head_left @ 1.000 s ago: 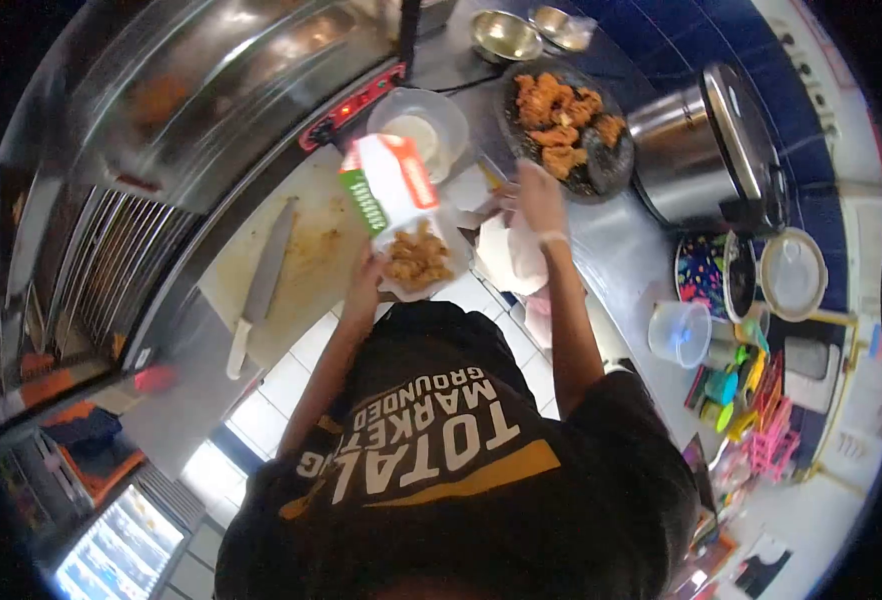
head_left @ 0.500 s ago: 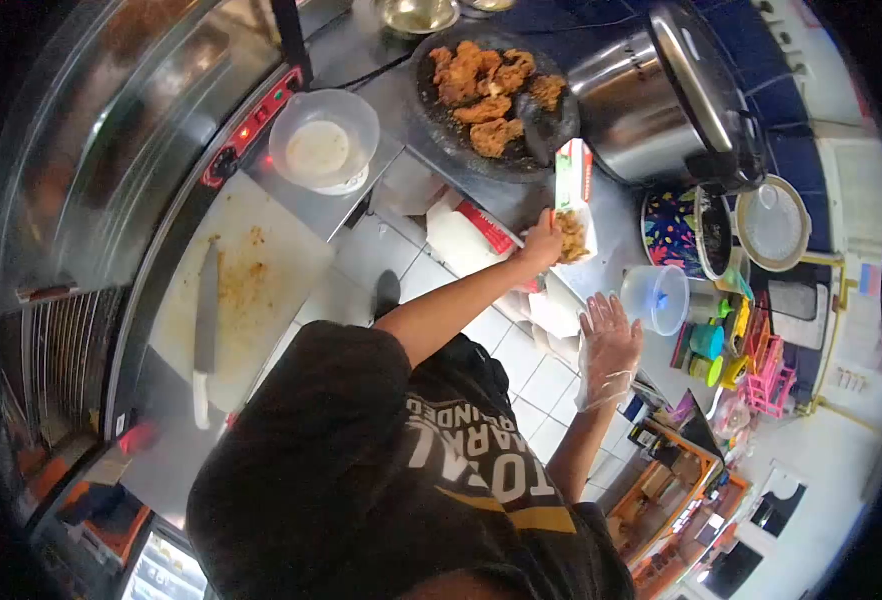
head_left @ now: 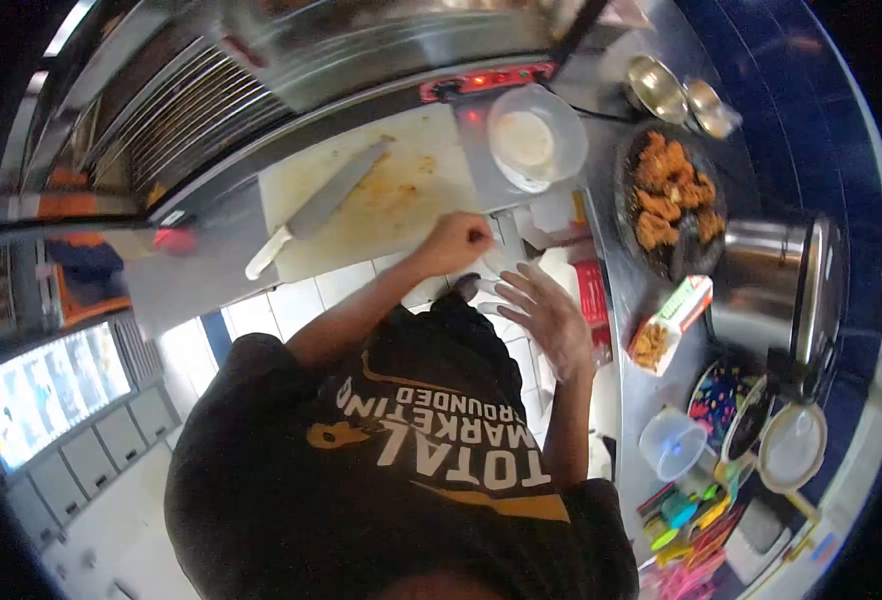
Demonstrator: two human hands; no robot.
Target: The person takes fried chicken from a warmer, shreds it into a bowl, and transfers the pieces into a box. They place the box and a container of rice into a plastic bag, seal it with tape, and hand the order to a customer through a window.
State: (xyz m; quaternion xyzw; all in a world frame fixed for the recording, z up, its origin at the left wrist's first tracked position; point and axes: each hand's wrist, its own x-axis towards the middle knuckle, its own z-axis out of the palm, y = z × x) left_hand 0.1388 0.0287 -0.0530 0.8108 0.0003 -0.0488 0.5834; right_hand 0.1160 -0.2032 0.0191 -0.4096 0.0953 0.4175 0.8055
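My left hand (head_left: 458, 243), bare, is closed with its fingers curled, by the near right corner of a white cutting board (head_left: 401, 160). Whatever it may hold is hidden. My right hand (head_left: 546, 315) wears a clear plastic glove and is open, fingers spread and slightly blurred, pointing towards my left hand. On the cutting board lies a large knife (head_left: 336, 190) with a white handle. To the right on the steel counter stands an open paper box (head_left: 666, 335) with fried pieces in it, apart from both hands.
Fried chicken pieces (head_left: 666, 190) lie on a dark round stone dish (head_left: 628, 165). A translucent plastic tub (head_left: 566, 140) stands beside the cutting board. Further right are a steel cooker (head_left: 761, 280), a clear container (head_left: 671, 440) and metal bowls (head_left: 658, 88). A heated glass cabinet (head_left: 381, 50) borders the board.
My view has turned to the left. My left hand has let go of the paper box and come to the cutting board's edge. My gloved right hand has moved in towards it.
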